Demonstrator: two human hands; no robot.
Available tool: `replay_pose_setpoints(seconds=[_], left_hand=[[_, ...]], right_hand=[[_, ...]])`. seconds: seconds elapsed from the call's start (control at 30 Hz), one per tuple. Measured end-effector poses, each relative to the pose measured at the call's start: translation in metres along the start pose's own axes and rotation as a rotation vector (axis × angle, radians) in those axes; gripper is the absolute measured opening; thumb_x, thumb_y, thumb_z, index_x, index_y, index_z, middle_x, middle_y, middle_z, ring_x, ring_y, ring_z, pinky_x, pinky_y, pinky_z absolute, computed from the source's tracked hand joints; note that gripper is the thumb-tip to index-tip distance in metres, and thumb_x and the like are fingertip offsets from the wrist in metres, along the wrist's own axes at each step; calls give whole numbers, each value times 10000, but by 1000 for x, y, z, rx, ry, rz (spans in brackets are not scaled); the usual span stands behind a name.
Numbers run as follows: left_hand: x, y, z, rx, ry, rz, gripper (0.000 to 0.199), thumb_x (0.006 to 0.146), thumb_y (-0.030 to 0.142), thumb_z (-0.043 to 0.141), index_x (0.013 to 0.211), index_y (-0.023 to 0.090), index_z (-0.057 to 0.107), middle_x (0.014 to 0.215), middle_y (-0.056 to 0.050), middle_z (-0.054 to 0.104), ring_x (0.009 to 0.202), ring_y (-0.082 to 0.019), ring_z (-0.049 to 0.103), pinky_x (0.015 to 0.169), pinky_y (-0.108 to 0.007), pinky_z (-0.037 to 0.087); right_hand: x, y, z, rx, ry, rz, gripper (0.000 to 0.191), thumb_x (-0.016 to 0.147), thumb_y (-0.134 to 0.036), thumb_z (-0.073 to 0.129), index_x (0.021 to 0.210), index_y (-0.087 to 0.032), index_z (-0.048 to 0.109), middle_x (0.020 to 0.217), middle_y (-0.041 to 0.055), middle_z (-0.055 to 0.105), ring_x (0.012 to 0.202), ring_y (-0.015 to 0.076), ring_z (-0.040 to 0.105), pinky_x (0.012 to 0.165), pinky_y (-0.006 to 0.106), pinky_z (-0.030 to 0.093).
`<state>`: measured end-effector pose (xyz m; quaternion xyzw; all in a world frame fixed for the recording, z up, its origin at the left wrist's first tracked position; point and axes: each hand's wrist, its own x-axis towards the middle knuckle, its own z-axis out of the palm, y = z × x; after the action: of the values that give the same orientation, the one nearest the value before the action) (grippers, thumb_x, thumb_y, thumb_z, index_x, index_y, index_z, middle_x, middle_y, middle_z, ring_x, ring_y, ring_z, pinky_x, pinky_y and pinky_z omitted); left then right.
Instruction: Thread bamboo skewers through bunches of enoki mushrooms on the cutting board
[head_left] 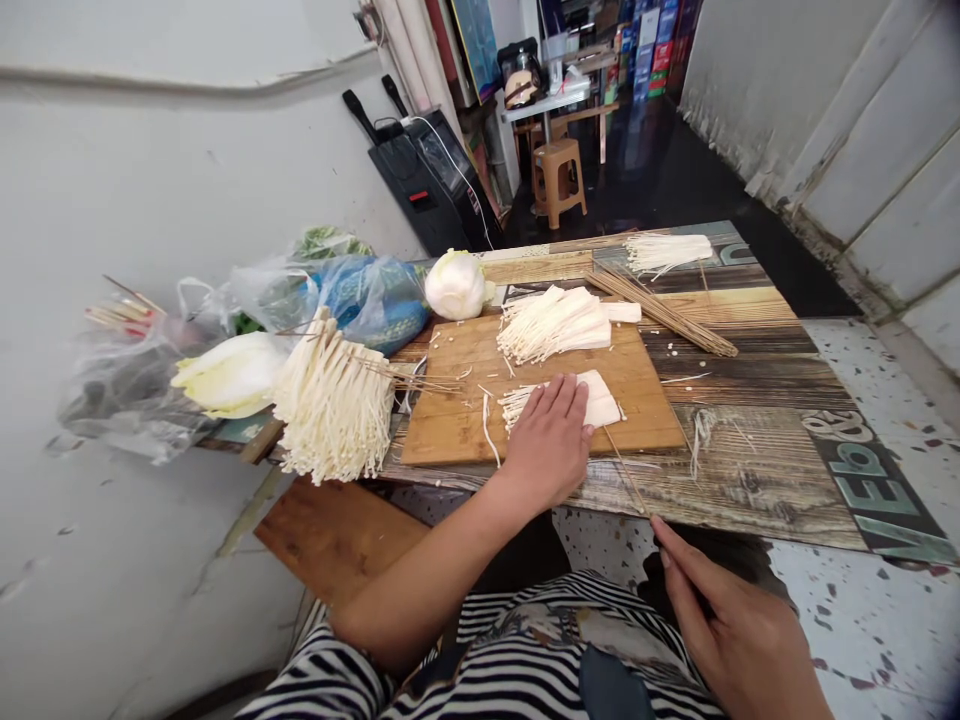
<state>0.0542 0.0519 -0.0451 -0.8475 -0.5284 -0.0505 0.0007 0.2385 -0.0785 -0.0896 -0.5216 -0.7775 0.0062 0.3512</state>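
Observation:
My left hand lies flat, fingers stretched out, over a small bunch of enoki mushrooms on the wooden cutting board. My right hand pinches the near end of a thin bamboo skewer beyond the table's front edge. The skewer's far end meets the cut base of that bunch; whether it is inside is hidden. Behind, several flat enoki pieces lie stacked on the board. To the left stands a thick pile of skewered enoki, its sticks pointing toward the board.
Loose bamboo skewers lie right of the board, and another enoki bunch is at the table's far end. Cabbage pieces and plastic bags crowd the left. Mushroom scraps dot the wood-patterned table.

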Motion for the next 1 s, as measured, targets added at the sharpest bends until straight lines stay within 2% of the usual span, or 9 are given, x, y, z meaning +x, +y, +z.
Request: replay_pose_setpoints(seconds=[0.33, 0.43, 0.53, 0.77, 1.0], left_hand=[[0, -1, 2, 4, -10, 10, 538, 995, 315, 295, 1474, 72, 322, 1560, -115, 284, 1454, -234, 235, 1212, -411, 184], [0, -1, 3, 0, -5, 5, 539, 994, 312, 297, 1474, 70, 321, 1560, -115, 283, 1455, -234, 231, 1214, -413, 177], [0, -1, 2, -1, -16, -6, 537, 993, 311, 297, 1475, 74, 320, 1562, -111, 281, 1457, -228, 229, 1215, -408, 178], [1, -1, 0, -7, -24, 1, 534, 995, 311, 289, 1475, 80, 322, 1561, -110, 284, 1457, -236, 228, 1211, -412, 187], [1, -2, -1, -9, -43, 10, 533, 998, 309, 288, 1479, 81, 315, 1565, -103, 277, 1461, -232, 216, 1212, -410, 184]], right_hand=[[12, -5, -2, -35, -56, 48, 397, 950, -184, 424, 1334, -116, 500, 925, 59, 742, 627, 123, 687, 543, 192, 529], [19, -5, 2, -41, -18, 47, 376, 951, -184, 424, 1313, -128, 507, 1002, 72, 728, 740, 131, 703, 605, 197, 543], [24, -5, 6, -124, -25, -7, 360, 938, -147, 412, 1276, -120, 533, 1059, 104, 710, 812, 160, 705, 584, 223, 542], [26, -4, 5, -258, -111, -109, 408, 897, -67, 398, 1285, -54, 521, 921, 92, 727, 601, 157, 669, 499, 258, 514], [35, -7, 0, -287, -169, -100, 415, 851, 0, 397, 1227, -43, 567, 873, 90, 728, 490, 141, 611, 646, 287, 566]])
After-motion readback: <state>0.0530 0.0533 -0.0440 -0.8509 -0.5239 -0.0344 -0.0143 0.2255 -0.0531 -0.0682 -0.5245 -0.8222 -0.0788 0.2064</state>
